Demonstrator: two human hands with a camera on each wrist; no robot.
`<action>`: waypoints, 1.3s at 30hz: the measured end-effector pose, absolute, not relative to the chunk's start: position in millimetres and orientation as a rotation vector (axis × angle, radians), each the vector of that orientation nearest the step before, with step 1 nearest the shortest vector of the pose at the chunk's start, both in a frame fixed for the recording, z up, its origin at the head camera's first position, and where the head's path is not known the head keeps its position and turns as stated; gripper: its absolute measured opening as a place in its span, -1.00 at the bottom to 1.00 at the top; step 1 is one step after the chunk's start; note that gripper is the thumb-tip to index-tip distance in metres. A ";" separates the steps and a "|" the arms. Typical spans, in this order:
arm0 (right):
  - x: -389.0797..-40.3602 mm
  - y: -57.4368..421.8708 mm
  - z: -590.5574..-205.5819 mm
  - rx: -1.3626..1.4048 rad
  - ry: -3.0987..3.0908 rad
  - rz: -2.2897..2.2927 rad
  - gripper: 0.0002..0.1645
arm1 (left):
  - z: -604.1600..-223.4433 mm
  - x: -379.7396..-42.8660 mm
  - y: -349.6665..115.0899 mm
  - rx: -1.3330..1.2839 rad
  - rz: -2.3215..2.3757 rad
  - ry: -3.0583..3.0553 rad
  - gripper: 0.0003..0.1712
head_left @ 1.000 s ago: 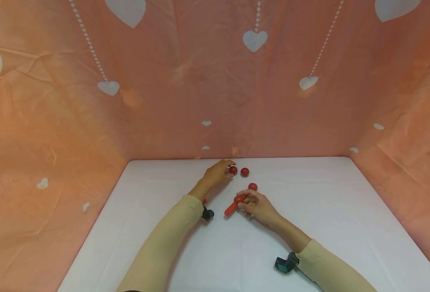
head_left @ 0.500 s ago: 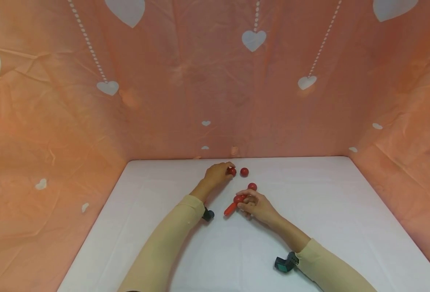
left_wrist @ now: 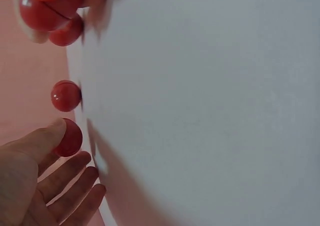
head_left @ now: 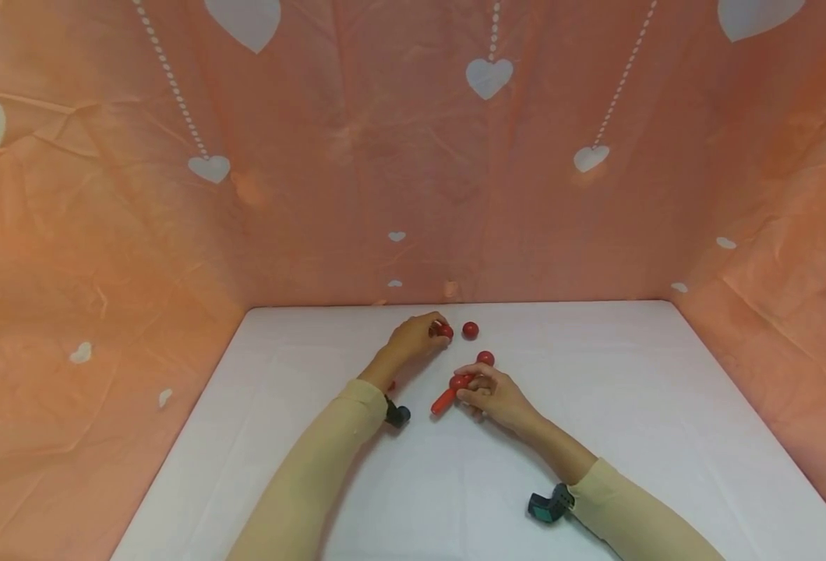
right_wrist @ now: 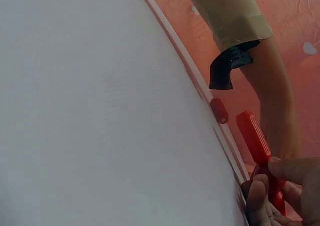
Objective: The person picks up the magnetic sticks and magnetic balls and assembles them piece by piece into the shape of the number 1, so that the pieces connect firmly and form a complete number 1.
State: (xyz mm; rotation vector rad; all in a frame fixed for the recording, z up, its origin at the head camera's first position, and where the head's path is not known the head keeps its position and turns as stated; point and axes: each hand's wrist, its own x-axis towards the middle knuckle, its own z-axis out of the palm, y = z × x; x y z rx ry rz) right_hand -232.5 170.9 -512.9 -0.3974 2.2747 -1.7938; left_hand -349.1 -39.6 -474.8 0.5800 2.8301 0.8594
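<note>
At the back of the table my left hand (head_left: 413,336) pinches a glossy red ball (head_left: 446,332); in the left wrist view its thumb lies against the ball (left_wrist: 71,138) and the other fingers spread below. A second red ball (head_left: 471,330) lies just to its right. My right hand (head_left: 495,396) grips a red piece made of a ribbed rod (head_left: 443,402) and a ball (head_left: 458,382), thumb and fingers around the ball part. Another red ball (head_left: 485,358) shows beyond the fingers, in line with the rod; the fingers hide the part between.
A separate red rod (right_wrist: 219,111) lies on the white table (head_left: 595,405), mostly hidden behind the left wrist in the head view. Dark camera mounts (head_left: 397,413) sit on both wrists. An orange cloth with white hearts (head_left: 488,79) surrounds the table's back and sides.
My left hand has closed its fingers on the red ball and drawn it slightly toward the left and nearer. The right hand and its red piece have stayed in place.
</note>
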 end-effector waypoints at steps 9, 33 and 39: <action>-233.0 171.3 -512.4 -0.375 2.242 -1.802 -0.52 | -466.1 -340.3 -45.7 0.549 0.923 2.805 -0.60; -235.5 171.8 -515.5 -0.410 2.268 -1.800 -0.51 | -456.4 -305.8 -59.8 0.722 1.040 2.801 -0.57; -235.3 171.9 -515.7 -0.414 2.268 -1.799 -0.50 | -450.7 -295.5 -63.4 0.746 1.059 2.785 -0.63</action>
